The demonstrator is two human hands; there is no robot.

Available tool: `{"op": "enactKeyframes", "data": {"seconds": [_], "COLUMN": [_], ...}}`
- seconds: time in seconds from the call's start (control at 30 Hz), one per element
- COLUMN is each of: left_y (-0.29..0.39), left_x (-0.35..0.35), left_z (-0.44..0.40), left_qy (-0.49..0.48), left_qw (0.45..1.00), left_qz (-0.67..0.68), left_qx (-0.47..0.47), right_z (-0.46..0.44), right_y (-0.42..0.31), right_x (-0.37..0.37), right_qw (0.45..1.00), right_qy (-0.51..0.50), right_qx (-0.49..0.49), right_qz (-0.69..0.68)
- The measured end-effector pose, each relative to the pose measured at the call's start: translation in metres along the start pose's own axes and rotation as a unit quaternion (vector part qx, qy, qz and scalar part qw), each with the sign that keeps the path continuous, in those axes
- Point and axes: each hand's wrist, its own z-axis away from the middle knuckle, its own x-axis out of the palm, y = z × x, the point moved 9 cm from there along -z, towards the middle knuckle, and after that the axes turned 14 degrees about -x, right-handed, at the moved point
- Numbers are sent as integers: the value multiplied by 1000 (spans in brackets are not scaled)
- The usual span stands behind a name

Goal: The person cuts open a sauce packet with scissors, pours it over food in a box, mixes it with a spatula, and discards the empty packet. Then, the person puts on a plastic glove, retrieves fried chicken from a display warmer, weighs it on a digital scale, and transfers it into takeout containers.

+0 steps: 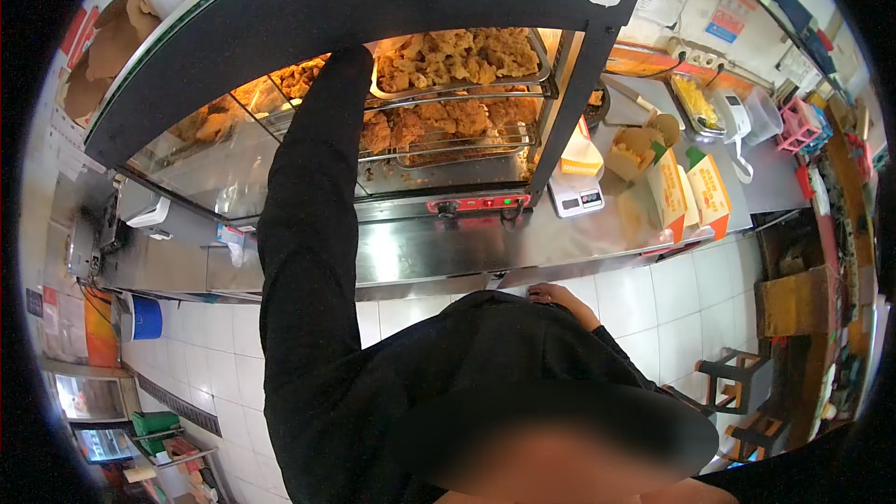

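Note:
My left arm, in a black sleeve, reaches up into the lit food warmer (485, 205). The warmer's dark top frame hides my left hand, so its fingers and anything in them do not show. Beside the sleeve, a metal tray (411, 91) on the upper rack holds fried chicken pieces (467, 56). More fried chicken (448, 121) lies on the rack below. My right hand (553, 295) is low by my waist, near the counter's front edge. Its fingers look curled in, and nothing shows in them.
Right of the warmer, the steel counter (401, 252) carries a white scale (577, 200), orange-and-white food boxes (707, 194), an open brown carton (631, 151) and a tray of yellow food (698, 107). Black stools (737, 381) stand on the tiled floor; a blue bin (145, 317) is at left.

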Motion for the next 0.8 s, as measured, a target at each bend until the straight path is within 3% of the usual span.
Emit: {"op": "enactKeyframes", "data": {"seconds": [0.1,0.23,0.3,0.33,0.4,0.63,0.8], "left_y": [-5,-10,-10,-12,-11,-22,-32], "left_x": [5,10,12,12,11,2,-10], "left_z": [4,13,17,22,27,44,56], "left_qy": [-19,-38,-48,-51,-56,-70,-68], "left_qw": [994,974,962,956,946,913,897], "left_qz": [103,217,262,280,312,393,426], "left_qx": [-27,-53,-60,-65,-69,-88,-90], "right_z": [-2,0,-1,0,6,-10,-10], "right_y": [3,3,-18,-19,-5,-14,-19], "right_x": [-4,-5,0,2,0,-1,-4], "right_qw": [999,998,988,988,1000,995,996], "right_qy": [7,11,-6,-10,-9,-22,-35], "right_qx": [41,16,-116,-116,26,-62,-14], "right_qz": [7,52,101,99,10,73,80]}}
